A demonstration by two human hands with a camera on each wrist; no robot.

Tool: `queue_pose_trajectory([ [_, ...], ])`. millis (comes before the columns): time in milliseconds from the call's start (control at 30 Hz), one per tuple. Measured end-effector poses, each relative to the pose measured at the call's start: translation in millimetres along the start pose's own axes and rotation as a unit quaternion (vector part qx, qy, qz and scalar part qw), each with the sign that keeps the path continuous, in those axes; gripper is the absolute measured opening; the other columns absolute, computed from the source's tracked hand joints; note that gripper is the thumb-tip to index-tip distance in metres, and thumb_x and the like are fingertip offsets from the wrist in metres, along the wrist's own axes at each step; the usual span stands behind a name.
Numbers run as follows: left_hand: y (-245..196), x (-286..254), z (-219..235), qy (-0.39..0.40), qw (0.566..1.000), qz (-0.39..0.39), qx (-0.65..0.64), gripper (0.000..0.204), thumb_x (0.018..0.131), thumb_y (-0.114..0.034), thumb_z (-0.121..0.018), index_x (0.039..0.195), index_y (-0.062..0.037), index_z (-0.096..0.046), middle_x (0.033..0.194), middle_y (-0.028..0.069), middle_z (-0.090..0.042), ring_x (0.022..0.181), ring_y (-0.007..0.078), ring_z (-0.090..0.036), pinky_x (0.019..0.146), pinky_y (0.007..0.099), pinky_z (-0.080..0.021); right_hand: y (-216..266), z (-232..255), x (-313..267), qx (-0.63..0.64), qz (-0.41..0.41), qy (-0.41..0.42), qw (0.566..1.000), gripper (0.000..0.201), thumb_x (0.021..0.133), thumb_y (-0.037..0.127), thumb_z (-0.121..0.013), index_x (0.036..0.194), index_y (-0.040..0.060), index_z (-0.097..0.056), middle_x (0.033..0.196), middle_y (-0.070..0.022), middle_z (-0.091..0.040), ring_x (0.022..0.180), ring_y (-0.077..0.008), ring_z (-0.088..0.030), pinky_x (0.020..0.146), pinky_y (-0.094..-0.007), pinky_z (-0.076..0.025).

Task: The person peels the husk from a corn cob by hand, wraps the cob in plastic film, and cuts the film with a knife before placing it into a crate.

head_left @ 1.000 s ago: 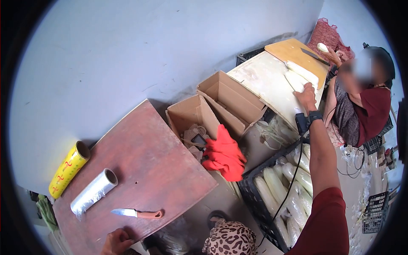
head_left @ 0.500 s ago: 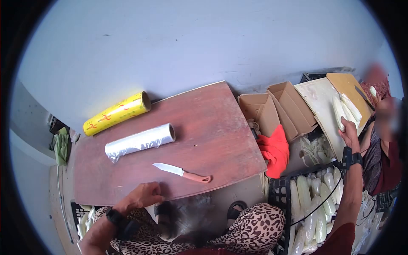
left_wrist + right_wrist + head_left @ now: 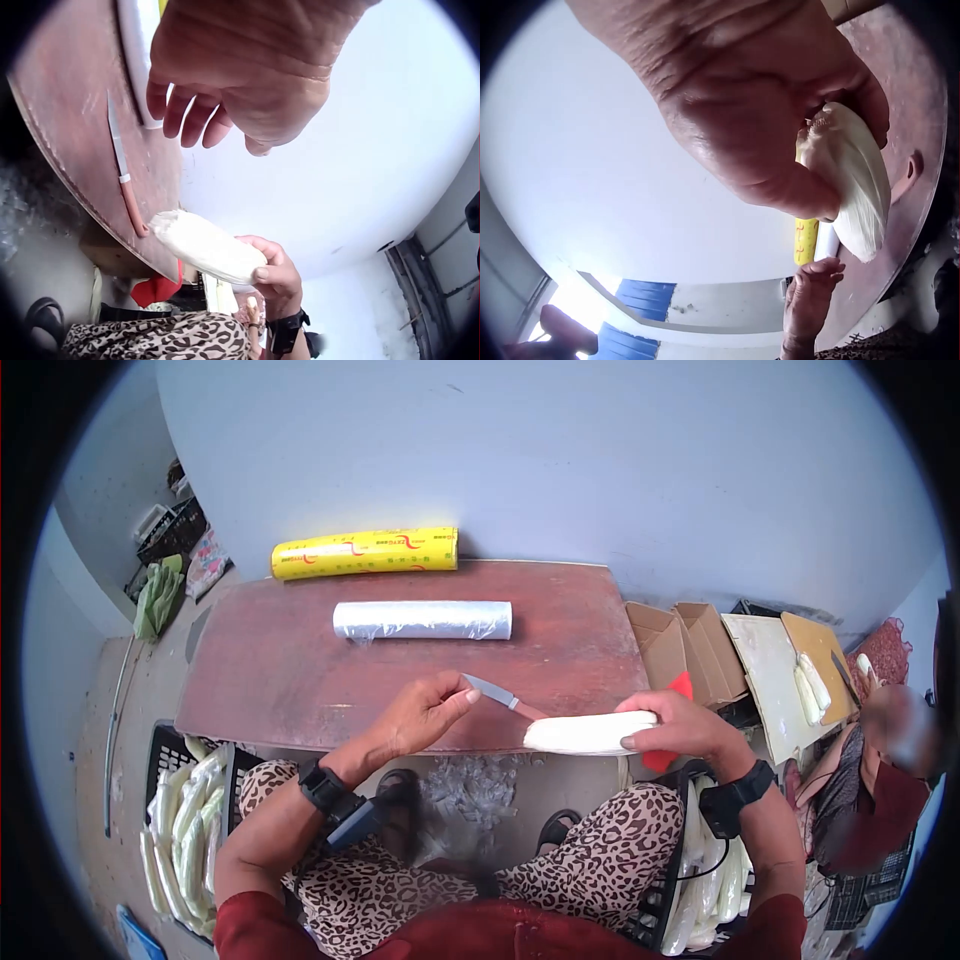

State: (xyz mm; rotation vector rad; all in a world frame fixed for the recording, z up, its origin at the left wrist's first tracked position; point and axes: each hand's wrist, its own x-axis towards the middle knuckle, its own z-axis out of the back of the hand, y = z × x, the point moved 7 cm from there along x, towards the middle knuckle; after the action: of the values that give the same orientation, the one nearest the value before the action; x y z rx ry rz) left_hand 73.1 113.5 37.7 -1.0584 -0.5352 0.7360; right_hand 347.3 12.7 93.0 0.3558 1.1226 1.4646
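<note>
My right hand [image 3: 690, 728] grips a long cream-white vegetable [image 3: 590, 733] by one end, thumb in front and fingers behind. It looks wrapped in tight leaves in the right wrist view, and lies level over the table's front edge. My left hand [image 3: 425, 712] hangs over the table with loosely bent fingers and nothing in them, as the left wrist view shows. Between the hands a knife [image 3: 118, 148] with a reddish handle lies on the reddish-brown table [image 3: 270, 670]. Farther back are a clear film roll [image 3: 420, 620] and a yellow-wrapped roll [image 3: 365, 553].
Black crates at both sides hold plastic-wrapped pale vegetables [image 3: 185, 830]. Cardboard boxes [image 3: 690, 650] and a red cloth [image 3: 681, 686] stand right of the table. Beyond, a person [image 3: 870, 790] sits by a board with more white vegetables [image 3: 811, 688]. Crumpled plastic [image 3: 465, 795] lies on the floor.
My right hand has lifted a white vegetable from the board at the right and brought it over the table front. My left hand has moved up and inward, near the knife. The view has swung left.
</note>
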Motion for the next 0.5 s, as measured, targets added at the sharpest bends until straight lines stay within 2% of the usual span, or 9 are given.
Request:
queue_pose_trajectory([
  [67, -20.9, -11.0, 5.1, -0.002, 0.999, -0.019, -0.036, 0.041, 0.096, -0.041, -0.057, 0.101, -0.0008, -0.062, 0.078, 0.0043, -0.059, 0.074, 0.0124, -0.052, 0.065, 0.0300, -0.045, 41.1, -32.7, 19.9, -0.059, 0.037, 0.055, 0.996, 0.045, 0.080, 0.027, -0.070, 0.115, -0.0015, -0.061, 0.103, -0.0101, -0.065, 0.097, -0.0178, -0.060, 0.087, -0.0298, -0.046],
  [167, -33.6, -36.7, 2.4, 0.105, 0.987, 0.045, -0.109, 0.044, 0.096, -0.044, -0.056, 0.108, -0.0020, -0.058, 0.093, 0.0000, -0.057, 0.088, 0.0110, -0.051, 0.079, 0.0278, -0.044, 89.7, -68.7, 42.6, -0.102, 0.101, 0.099, 0.985, 0.047, 0.079, 0.030, -0.070, 0.115, -0.0003, -0.061, 0.104, -0.0112, -0.064, 0.098, -0.0195, -0.059, 0.086, -0.0309, -0.045],
  [267, -30.0, -59.4, 2.3, 0.164, 0.982, -0.012, -0.098, 0.048, 0.093, -0.047, -0.059, 0.112, -0.0025, -0.057, 0.094, 0.0019, -0.059, 0.090, 0.0091, -0.053, 0.078, 0.0262, -0.045, 131.9, -85.8, 53.7, -0.106, 0.125, 0.106, 0.981, 0.048, 0.079, 0.030, -0.071, 0.115, -0.0010, -0.061, 0.103, -0.0101, -0.064, 0.097, -0.0185, -0.059, 0.085, -0.0299, -0.046],
  [300, -32.1, -67.0, 3.8, 0.165, 0.975, -0.027, -0.149, 0.046, 0.090, -0.040, -0.067, 0.115, -0.0035, -0.057, 0.092, 0.0036, -0.061, 0.085, 0.0078, -0.056, 0.073, 0.0248, -0.047, 139.0, -87.9, 57.8, -0.104, 0.099, 0.109, 0.984, 0.046, 0.079, 0.026, -0.071, 0.114, -0.0025, -0.061, 0.101, -0.0086, -0.064, 0.094, -0.0172, -0.060, 0.080, -0.0283, -0.047],
  [400, -26.7, -88.5, 9.6, 0.198, 0.957, 0.048, -0.206, 0.045, 0.085, -0.030, -0.073, 0.117, -0.0040, -0.055, 0.090, 0.0025, -0.061, 0.077, 0.0073, -0.057, 0.067, 0.0236, -0.048, 160.1, -94.3, 68.8, -0.088, 0.141, 0.096, 0.981, 0.056, 0.080, 0.021, -0.071, 0.127, -0.0012, -0.053, 0.100, -0.0069, -0.063, 0.092, -0.0152, -0.060, 0.075, -0.0287, -0.049],
  [433, -23.5, -90.6, 12.9, 0.178, 0.958, 0.044, -0.222, 0.049, 0.080, -0.027, -0.078, 0.114, -0.0012, -0.054, 0.089, 0.0042, -0.061, 0.072, 0.0103, -0.057, 0.060, 0.0245, -0.048, 165.7, -95.2, 71.0, -0.031, 0.133, 0.090, 0.987, 0.063, 0.079, 0.021, -0.074, 0.133, 0.0002, -0.046, 0.105, -0.0078, -0.062, 0.092, -0.0156, -0.060, 0.076, -0.0298, -0.049],
  [500, -25.9, -97.5, 27.4, 0.135, 0.961, 0.038, -0.238, 0.048, 0.080, -0.026, -0.077, 0.115, -0.0009, -0.054, 0.089, 0.0038, -0.060, 0.072, 0.0103, -0.057, 0.059, 0.0246, -0.048, 173.0, -100.1, 72.3, 0.097, 0.133, 0.075, 0.984, 0.079, 0.078, 0.022, -0.077, 0.142, 0.0031, -0.034, 0.116, -0.0095, -0.058, 0.095, -0.0168, -0.060, 0.078, -0.0321, -0.050],
])
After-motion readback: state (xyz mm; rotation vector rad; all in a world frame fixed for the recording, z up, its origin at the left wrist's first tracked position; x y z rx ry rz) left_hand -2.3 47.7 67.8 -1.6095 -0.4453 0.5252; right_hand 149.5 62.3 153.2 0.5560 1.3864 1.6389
